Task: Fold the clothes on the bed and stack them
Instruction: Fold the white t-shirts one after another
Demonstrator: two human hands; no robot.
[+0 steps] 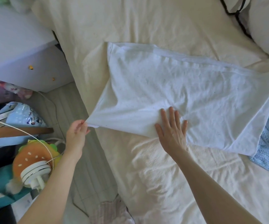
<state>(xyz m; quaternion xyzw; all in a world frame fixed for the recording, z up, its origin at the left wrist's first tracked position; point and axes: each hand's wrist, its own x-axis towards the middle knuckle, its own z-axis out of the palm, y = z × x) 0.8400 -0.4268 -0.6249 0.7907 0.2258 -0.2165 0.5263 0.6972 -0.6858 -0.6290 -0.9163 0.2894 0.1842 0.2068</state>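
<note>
While our left hand (78, 129) pinches the near-left corner of the white cotton garment (179, 94) on the cream-sheeted bed (162, 175), our right hand (171, 128) presses flat on its near edge; its long axis runs left to right.

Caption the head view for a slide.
Left hand pinches a corner of the white garment while the right hand presses it flat on the bed.
</note>
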